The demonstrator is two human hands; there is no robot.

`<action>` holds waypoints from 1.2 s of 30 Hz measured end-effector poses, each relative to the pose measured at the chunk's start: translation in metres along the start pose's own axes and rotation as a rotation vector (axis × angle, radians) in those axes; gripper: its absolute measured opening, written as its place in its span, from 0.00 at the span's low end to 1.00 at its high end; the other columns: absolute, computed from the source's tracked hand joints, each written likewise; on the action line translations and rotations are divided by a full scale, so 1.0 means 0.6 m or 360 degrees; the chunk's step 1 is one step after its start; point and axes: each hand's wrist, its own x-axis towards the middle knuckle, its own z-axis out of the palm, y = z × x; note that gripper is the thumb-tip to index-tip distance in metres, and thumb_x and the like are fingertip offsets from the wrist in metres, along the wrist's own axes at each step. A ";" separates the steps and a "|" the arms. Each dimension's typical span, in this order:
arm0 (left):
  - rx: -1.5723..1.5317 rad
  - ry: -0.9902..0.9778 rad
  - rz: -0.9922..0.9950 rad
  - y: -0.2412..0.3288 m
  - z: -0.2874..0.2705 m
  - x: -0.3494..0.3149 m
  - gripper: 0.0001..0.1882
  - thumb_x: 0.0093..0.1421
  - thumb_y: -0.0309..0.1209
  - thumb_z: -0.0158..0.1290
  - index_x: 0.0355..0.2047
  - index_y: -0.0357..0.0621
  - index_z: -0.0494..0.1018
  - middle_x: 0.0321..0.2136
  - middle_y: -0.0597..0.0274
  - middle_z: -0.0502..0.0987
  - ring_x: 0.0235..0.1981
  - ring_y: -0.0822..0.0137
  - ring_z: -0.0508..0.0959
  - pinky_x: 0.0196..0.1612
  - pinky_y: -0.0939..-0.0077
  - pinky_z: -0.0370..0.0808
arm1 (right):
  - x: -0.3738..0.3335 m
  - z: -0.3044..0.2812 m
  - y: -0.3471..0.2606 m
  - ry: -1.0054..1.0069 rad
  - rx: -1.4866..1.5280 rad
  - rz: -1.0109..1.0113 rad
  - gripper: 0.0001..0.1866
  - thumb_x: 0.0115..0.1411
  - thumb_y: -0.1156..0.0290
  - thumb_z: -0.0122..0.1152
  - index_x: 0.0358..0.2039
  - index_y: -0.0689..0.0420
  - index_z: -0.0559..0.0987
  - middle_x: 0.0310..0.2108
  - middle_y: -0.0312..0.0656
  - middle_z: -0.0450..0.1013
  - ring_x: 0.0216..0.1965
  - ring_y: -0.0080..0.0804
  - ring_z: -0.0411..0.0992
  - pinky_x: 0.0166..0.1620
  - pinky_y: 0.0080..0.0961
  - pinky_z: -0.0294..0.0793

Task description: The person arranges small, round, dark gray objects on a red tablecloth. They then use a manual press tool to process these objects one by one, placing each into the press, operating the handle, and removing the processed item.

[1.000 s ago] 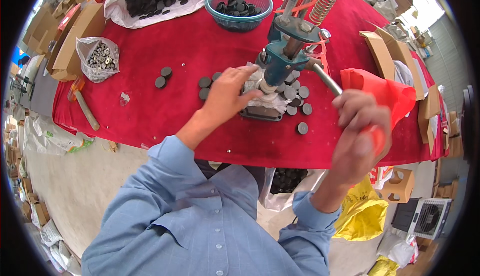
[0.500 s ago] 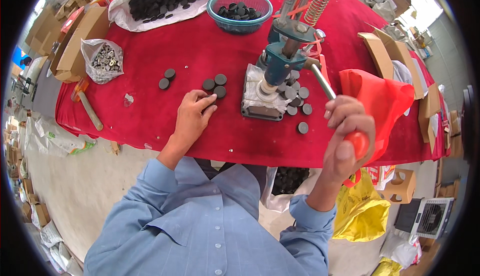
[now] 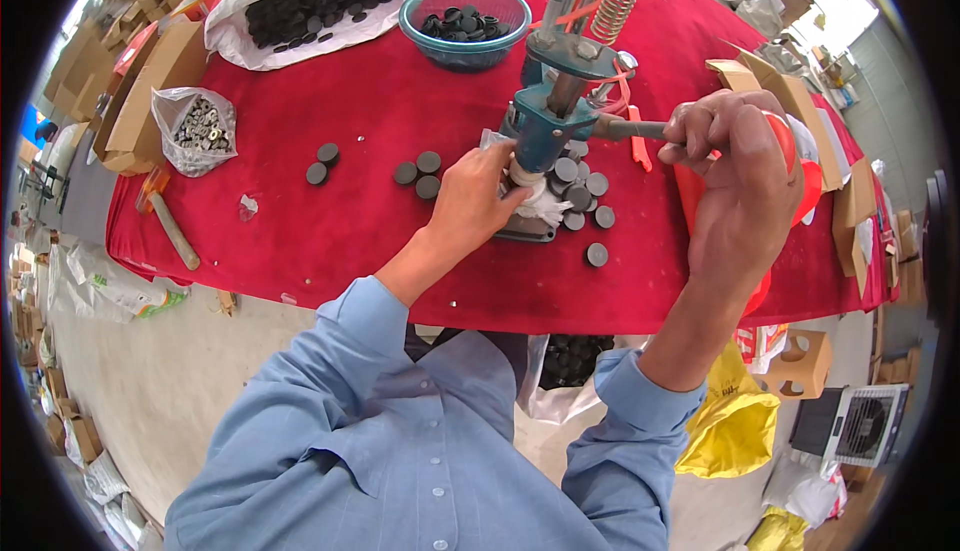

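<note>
A teal hand press (image 3: 555,116) with a tall steel column and a spring stands on the red-covered table. My right hand (image 3: 745,181) is wrapped round its lever (image 3: 640,129), over the red knob at the end. My left hand (image 3: 468,201) reaches to the foot of the press, thumb and forefinger beside the pale tip of the ram; whatever its fingers hold there is hidden. Three black round caps (image 3: 428,162) lie just left of that hand, and two more caps (image 3: 327,154) farther left. Several grey-black caps (image 3: 577,194) lie heaped right of the press.
At the back are a white sack (image 3: 225,26) of black caps and a teal basket (image 3: 415,39) with more. A clear bag (image 3: 205,156) of small metal parts and a hammer (image 3: 175,231) lie left. A red bag (image 3: 690,191) and open cartons (image 3: 800,116) are at right.
My left hand has moved right, from the loose caps to the press, and the black cap under its fingers is out of sight. My right hand has raised the lever.
</note>
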 end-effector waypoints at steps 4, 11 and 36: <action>-0.0053 0.0067 0.0019 -0.007 0.007 0.003 0.30 0.52 0.30 0.73 0.54 0.40 0.74 0.38 0.50 0.82 0.40 0.51 0.82 0.43 0.59 0.79 | -0.015 -0.007 0.016 -0.0043 0.0034 -0.0091 0.12 0.66 0.66 0.63 0.32 0.63 0.75 0.26 0.40 0.72 0.31 0.30 0.74 0.37 0.27 0.77; 0.0585 -0.0083 0.0147 -0.048 -0.075 -0.046 0.19 0.58 0.30 0.67 0.50 0.40 0.80 0.49 0.52 0.80 0.51 0.50 0.77 0.53 0.59 0.77 | -0.173 -0.041 0.108 -0.0155 -0.0156 -0.0596 0.21 0.60 0.54 0.68 0.32 0.58 0.71 0.30 0.45 0.71 0.42 0.46 0.75 0.42 0.40 0.79; -0.0055 -0.0065 0.0023 -0.015 0.007 0.009 0.40 0.53 0.37 0.73 0.62 0.37 0.68 0.41 0.46 0.81 0.44 0.46 0.81 0.47 0.53 0.78 | -0.001 0.009 0.016 0.0089 0.0008 -0.0077 0.14 0.65 0.65 0.61 0.31 0.64 0.74 0.26 0.40 0.69 0.28 0.31 0.72 0.34 0.28 0.75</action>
